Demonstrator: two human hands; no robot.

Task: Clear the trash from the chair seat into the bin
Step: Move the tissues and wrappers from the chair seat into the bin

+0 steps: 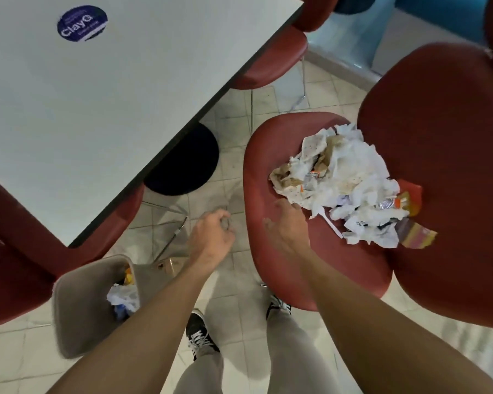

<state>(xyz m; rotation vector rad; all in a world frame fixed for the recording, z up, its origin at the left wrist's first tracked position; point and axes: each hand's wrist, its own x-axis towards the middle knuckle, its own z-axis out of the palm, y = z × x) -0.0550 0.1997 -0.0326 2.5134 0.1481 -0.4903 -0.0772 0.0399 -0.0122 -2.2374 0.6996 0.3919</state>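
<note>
Right hand (285,223) sits over the red chair seat (271,155), fingers spread and slack, nothing gripped; its fingertips are just short of the near edge of the trash pile (350,183), maybe brushing the closest paper, can't tell. Pile is crumpled white napkins, brownish wrappers and small sauce packets, heaped toward the chair's backrest (444,155), beyond and to the right of that hand. A striped orange-yellow wrapper (417,236) lies at the pile's near right edge, a white plastic utensil (332,224) pokes out just right of the right hand.

Left hand (211,237) hangs above the tiled floor (234,294), left of the seat and apart from it, fingers curled in loosely; whether it grips something small can't be told, blurred. Grey bin (77,305) stands on the floor below and left of the left hand, already with white paper and bits inside. White table (97,95) with a round blue sticker (82,23) is beyond the left hand. Black sneakers (201,335) under both forearms.
</note>
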